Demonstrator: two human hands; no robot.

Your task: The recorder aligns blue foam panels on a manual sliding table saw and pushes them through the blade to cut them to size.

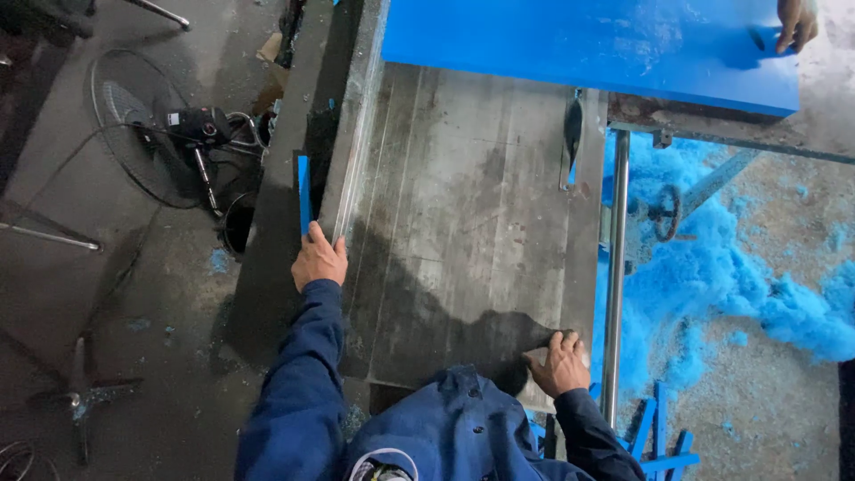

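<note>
Steel saw table (463, 223) | left hand (318, 258) grips blue strip (304, 191) | blade (573, 134) half-hidden

Blue strip (304, 191), blue board (579, 44) — grey table (463, 223), blue shavings (712, 267).

bare saw table (463, 223), blade (573, 134) obstructing far end

The left hand (318, 259) grips a thin blue strip (304, 193) beside the saw table (463, 223). The right hand (558, 363) rests flat on it (near edge).
</note>
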